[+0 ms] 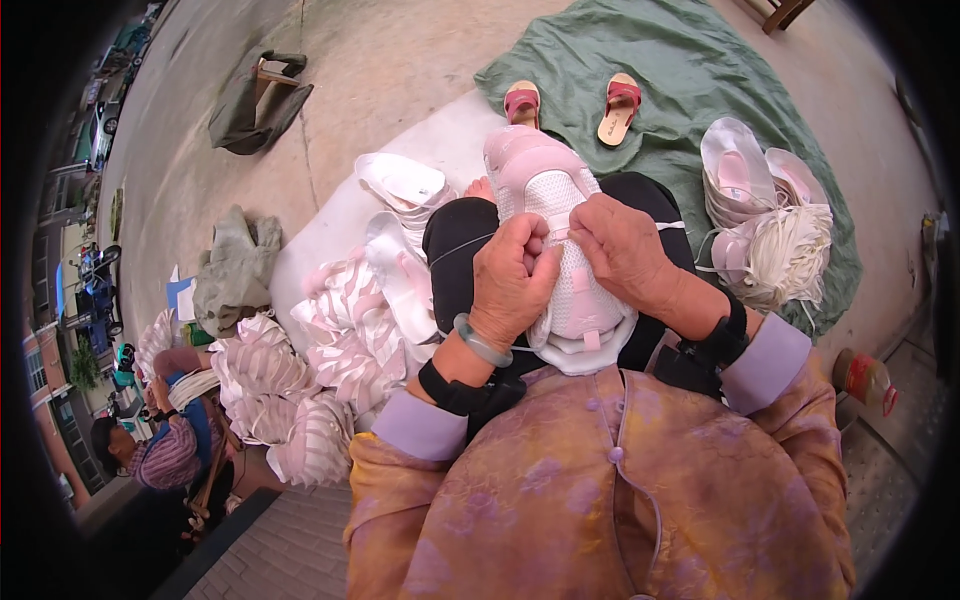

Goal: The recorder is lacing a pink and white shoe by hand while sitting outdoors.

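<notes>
A pink and white mesh shoe upper point(575, 280) lies across my lap, toe end away from me and heel tab toward me. My left hand point(515, 275) is closed, thumb and fingers pinched at the left side of its lacing area. From the other side my right hand point(628, 252) grips the upper near the tongue, fingers curled tight. A short white strip point(557, 226) shows between the two hands; whether a lace is in the fingertips is too small to tell. Black straps circle both wrists, and a pale bangle point(482, 342) is on the left one.
Stacked shoe uppers point(345, 330) lie on a white sheet at my left. More uppers with a bundle of white laces point(785, 255) rest on a green cloth point(680, 60) at right. Red-strapped sandals point(618, 108) stand ahead. A bottle point(866, 382) is at far right. Another person point(170, 450) sits at far left.
</notes>
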Tool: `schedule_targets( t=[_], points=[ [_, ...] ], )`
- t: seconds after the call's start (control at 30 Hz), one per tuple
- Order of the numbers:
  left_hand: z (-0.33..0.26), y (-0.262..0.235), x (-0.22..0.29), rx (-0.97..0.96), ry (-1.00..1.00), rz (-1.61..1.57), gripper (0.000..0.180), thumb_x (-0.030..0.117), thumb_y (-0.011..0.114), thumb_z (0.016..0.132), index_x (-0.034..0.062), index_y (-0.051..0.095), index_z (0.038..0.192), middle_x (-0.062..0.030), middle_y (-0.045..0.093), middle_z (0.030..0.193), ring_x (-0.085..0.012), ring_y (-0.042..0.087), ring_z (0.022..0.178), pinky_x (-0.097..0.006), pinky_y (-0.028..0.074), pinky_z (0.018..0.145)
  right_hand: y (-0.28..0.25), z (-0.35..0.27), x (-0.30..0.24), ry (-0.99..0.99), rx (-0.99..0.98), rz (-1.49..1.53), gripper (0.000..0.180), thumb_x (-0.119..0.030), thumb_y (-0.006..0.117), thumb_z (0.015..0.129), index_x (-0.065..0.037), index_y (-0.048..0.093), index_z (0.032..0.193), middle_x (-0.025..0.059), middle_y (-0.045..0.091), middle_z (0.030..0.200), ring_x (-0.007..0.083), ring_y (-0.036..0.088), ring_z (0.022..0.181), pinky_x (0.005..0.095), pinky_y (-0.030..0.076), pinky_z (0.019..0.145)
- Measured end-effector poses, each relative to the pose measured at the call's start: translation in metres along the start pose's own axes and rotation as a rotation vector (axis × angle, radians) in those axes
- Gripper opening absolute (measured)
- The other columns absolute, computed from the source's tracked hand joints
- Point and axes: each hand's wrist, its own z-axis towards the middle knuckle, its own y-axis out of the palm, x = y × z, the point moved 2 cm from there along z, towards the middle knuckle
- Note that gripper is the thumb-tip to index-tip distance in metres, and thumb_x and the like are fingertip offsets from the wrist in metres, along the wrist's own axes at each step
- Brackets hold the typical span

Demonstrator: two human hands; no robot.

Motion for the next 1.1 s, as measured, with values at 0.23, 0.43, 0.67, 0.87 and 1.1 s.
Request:
schedule_targets(
  t=[0.23,0.43,0.67,0.87,1.1],
  points=[
    [-0.004,0.003,0.000,0.065,0.095,0.021,0.016,0.004,0.067,0.076,0.0029,0.058,0.089,-0.0042,0.053,0.070,-0.0112,0.048,0.054,-0.024,0.042,0.051,0.002,0.002,0.007,0.007,-0.096,0.202,0.009,-0.014,0.054,0.084,-0.004,0.055,0.086,0.0144,0.057,0.081,0.0351,0.057,0.079,0.0428,0.045,0.069],
    [0.000,0.001,-0.003,0.103,0.279,0.085,0.011,0.002,0.066,0.078,0.0022,0.061,0.087,-0.0082,0.058,0.072,-0.0176,0.055,0.059,-0.027,0.044,0.055,0.005,0.011,0.013,0.001,-0.214,0.172,0.012,-0.014,0.051,0.084,-0.003,0.055,0.085,0.0162,0.058,0.081,0.0365,0.057,0.081,0.0443,0.044,0.071],
    [0.004,0.005,0.000,0.077,0.298,0.229,0.010,0.006,0.063,0.082,0.0009,0.054,0.080,-0.0123,0.056,0.071,-0.0263,0.055,0.060,-0.034,0.044,0.056,0.008,0.011,0.013,-0.100,-0.199,0.064,0.013,-0.015,0.049,0.084,-0.003,0.055,0.087,0.0168,0.058,0.076,0.0384,0.058,0.076,0.0460,0.044,0.068],
    [0.009,0.002,-0.007,0.073,0.240,0.143,0.009,0.008,0.056,0.086,0.0012,0.052,0.083,-0.0146,0.053,0.068,-0.0291,0.053,0.058,-0.037,0.042,0.055,-0.006,0.015,0.008,0.010,-0.267,0.151,0.017,-0.016,0.053,0.079,-0.004,0.055,0.090,0.0181,0.060,0.076,0.0375,0.059,0.076,0.0463,0.044,0.066],
    [-0.026,-0.078,-0.038,0.326,-0.176,-0.171,0.016,0.013,0.052,0.092,0.0032,0.052,0.079,0.0052,0.043,0.062,-0.0037,0.039,0.054,-0.022,0.034,0.048,-0.037,0.002,0.037,0.076,-0.338,0.080,0.032,-0.011,0.054,0.067,-0.005,0.056,0.099,0.0160,0.059,0.074,0.0363,0.058,0.074,0.0455,0.044,0.066]
  ],
)
